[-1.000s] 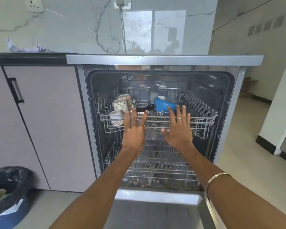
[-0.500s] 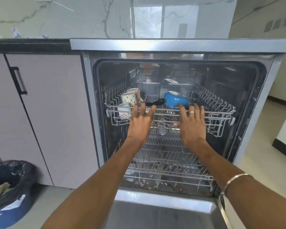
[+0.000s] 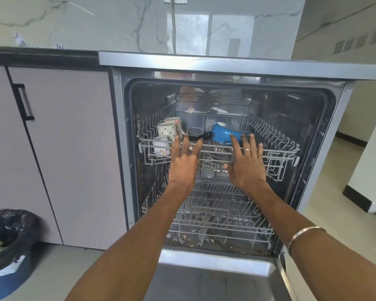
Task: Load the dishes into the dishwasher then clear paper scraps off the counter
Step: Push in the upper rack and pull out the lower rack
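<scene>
Steel wire forms the upper rack [image 3: 278, 152] of the open dishwasher [image 3: 206, 66], and both hands press flat on its front rail, the left hand [image 3: 182, 166] and right hand [image 3: 246, 168] with fingers straight and spread apart. Patterned cups [image 3: 166, 132] sit at the rack's left, a blue pan [image 3: 224, 132] in the middle. Paper scraps [image 3: 20, 40] lie on the bench [image 3: 41, 54] at left.

Scene evenly daylit, window glare reflected on the marble backsplash [image 3: 189, 29], dishwasher interior [image 3: 291, 118] left dim, straight edges bowed by wide-angle distortion, slight softness noted at corners.
</scene>
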`<state>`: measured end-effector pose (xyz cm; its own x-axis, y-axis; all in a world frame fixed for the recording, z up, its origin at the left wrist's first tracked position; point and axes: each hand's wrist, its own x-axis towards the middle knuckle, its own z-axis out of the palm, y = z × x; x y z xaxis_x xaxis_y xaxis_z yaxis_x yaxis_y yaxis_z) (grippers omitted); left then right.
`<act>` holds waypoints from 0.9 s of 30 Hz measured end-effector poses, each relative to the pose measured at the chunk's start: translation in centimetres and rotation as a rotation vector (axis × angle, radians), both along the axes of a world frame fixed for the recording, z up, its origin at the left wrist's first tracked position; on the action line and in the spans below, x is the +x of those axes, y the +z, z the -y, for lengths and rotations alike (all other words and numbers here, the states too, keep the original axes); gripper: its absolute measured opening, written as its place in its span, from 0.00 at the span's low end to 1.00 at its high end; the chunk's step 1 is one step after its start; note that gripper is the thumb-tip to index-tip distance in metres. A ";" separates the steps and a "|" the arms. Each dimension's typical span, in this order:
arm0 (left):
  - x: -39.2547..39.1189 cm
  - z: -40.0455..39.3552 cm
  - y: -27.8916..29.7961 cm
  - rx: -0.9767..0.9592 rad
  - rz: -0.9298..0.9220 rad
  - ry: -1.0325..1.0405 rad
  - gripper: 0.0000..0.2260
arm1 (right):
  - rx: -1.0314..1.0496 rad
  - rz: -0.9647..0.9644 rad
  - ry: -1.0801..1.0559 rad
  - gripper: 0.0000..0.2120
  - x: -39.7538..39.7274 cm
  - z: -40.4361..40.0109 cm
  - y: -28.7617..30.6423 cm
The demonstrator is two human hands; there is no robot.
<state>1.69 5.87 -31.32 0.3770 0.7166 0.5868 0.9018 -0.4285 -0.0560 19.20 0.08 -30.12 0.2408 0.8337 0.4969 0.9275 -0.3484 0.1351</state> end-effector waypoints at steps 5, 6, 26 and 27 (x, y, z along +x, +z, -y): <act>0.2 0.2 -0.1 -0.019 0.045 0.000 0.44 | -0.037 -0.018 0.028 0.48 -0.6 1.5 -0.2; 0.1 0.5 -0.1 -0.044 0.062 -0.013 0.44 | -0.036 -0.022 0.038 0.48 -0.9 2.1 -0.6; 1.6 0.8 -18.3 -0.545 0.332 -0.286 0.21 | -0.166 -0.439 0.200 0.35 -2.6 2.3 -17.9; 1.6 0.4 -19.2 -0.537 0.387 -0.317 0.17 | -0.147 -0.435 0.183 0.31 -2.3 1.7 -18.3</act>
<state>3.31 5.45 -50.51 0.4504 0.8340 0.3187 0.6428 -0.5507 0.5325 16.85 -1.59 -48.43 0.2426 0.9356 0.2565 0.9532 -0.1806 -0.2426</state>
